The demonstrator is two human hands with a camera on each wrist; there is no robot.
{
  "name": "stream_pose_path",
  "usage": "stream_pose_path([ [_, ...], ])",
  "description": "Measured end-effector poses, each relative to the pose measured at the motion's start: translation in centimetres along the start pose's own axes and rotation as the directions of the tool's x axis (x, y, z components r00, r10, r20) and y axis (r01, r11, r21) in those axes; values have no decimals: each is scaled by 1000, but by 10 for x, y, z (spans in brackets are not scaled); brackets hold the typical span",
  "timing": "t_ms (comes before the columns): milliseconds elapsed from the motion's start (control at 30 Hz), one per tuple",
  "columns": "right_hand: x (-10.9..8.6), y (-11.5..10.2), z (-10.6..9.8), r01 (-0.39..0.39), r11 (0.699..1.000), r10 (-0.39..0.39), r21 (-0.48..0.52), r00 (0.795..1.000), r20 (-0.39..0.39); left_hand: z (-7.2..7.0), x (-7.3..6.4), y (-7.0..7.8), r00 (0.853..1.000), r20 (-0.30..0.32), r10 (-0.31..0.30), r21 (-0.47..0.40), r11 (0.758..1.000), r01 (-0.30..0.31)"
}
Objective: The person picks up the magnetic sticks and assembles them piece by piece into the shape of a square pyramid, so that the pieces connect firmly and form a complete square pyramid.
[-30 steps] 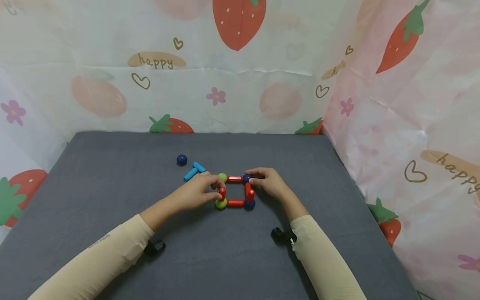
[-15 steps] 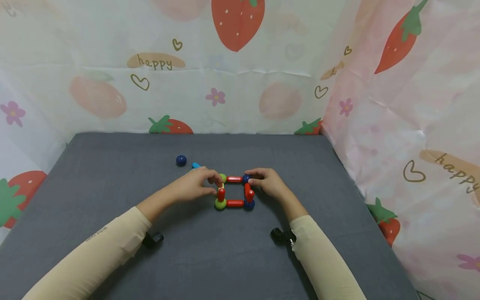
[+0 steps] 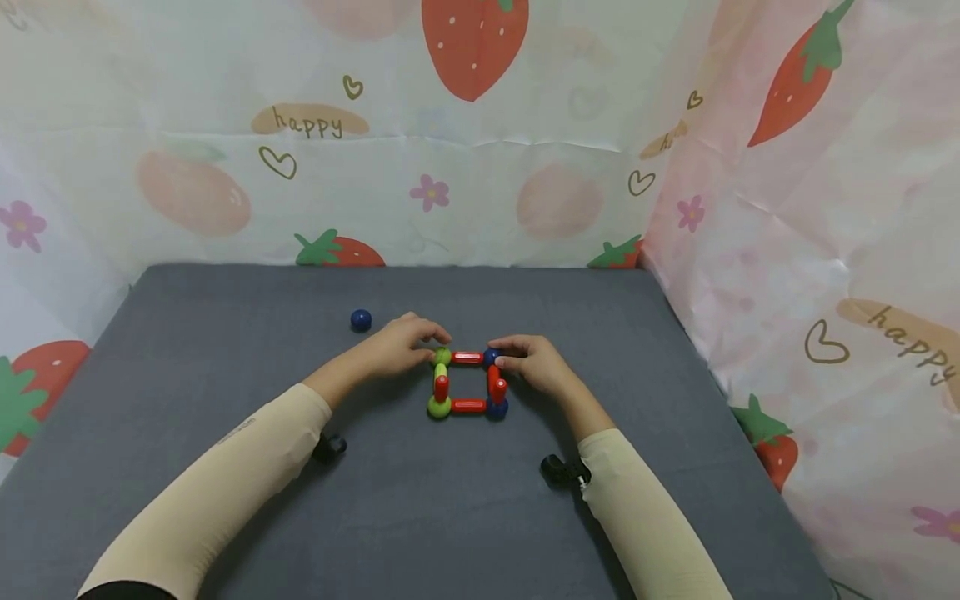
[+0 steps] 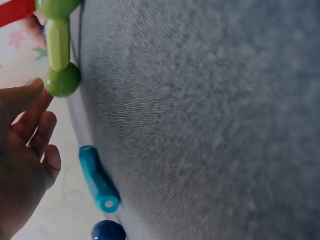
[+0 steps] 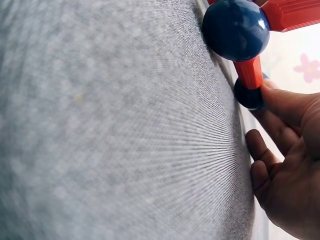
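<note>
A square frame of magnetic rods and balls lies on the grey cloth. Its left side is a yellow-green rod (image 4: pixel 58 45) between two green balls; red rods, such as the front one (image 3: pixel 468 406), form the other sides. Two more red rods stand up from the front corners, the left one (image 3: pixel 442 387) on green, the right one (image 3: pixel 501 388) on dark blue. My left hand (image 3: pixel 405 343) pinches the far-left green ball (image 4: pixel 63 81) between thumb and forefinger. My right hand (image 3: pixel 542 365) pinches the far-right dark blue ball (image 3: pixel 491 357) with thumb and forefinger.
Beyond my left hand lies a loose dark blue ball (image 3: pixel 361 320). Light blue rods (image 4: pixel 98 180) rest near it, hidden behind that hand in the head view. A strawberry-printed curtain (image 3: pixel 480 183) rises at the back edge of the grey tabletop (image 3: pixel 480 508).
My left hand has moved from the front-left upright red rod away to the far-left green ball, uncovering the yellow-green rod and covering the light blue rods. My right hand has stayed in place.
</note>
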State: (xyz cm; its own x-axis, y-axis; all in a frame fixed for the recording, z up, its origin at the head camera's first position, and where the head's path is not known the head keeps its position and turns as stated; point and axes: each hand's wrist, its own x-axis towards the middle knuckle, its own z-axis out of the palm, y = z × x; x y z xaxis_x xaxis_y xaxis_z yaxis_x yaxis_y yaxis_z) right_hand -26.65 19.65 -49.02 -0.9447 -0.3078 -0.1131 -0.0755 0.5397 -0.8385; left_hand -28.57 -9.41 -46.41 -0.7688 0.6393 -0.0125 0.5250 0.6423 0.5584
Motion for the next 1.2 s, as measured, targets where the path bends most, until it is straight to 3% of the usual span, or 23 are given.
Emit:
stream_pose_path([
  [200, 1, 1, -1, -3, 1000, 3, -14, 1000, 5, 4, 9, -5, 999, 50, -7, 0, 1000, 7],
  [700, -8, -3, 2, 6, 998, -7, -57, 1000, -19, 5, 10, -10, 999, 47, -15, -24, 1000, 17],
  [1000, -45, -5, -4, 1, 990, -12, -143, 997, -72, 9, 9, -8, 998, 52, -32, -22, 999, 34],
  [1200, -72, -9, -3, -14, 994, 12, -106, 1000, -26, 7, 10, -9, 998, 51, -36, -21, 999, 38],
])
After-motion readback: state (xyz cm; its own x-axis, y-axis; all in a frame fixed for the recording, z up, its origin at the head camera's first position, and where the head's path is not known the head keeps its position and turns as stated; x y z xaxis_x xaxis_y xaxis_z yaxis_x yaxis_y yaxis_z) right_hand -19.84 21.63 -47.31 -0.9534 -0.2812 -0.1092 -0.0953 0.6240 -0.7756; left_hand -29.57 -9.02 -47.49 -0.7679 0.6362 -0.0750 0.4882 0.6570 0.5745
